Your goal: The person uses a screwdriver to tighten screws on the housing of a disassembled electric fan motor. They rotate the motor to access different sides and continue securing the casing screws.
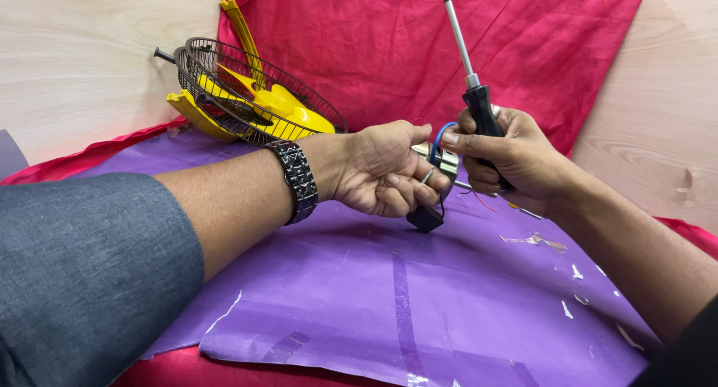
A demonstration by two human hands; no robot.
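Note:
My left hand (385, 169), with a dark metal wristband (298, 179), grips a small fan motor (443, 163) of silver metal with blue, red and black wires and a black block (425, 219) hanging under it. My right hand (516, 159) holds a screwdriver (470, 73) by its black handle, shaft pointing up, and its fingertips also touch the motor. Both hands meet above the purple sheet (419, 297).
A yellow fan with a dark wire guard (247, 95) lies at the back left. Red cloth (389, 43) covers the back and edges over a pale wooden surface (75, 58). Small scraps of torn tape (535, 241) dot the purple sheet at the right.

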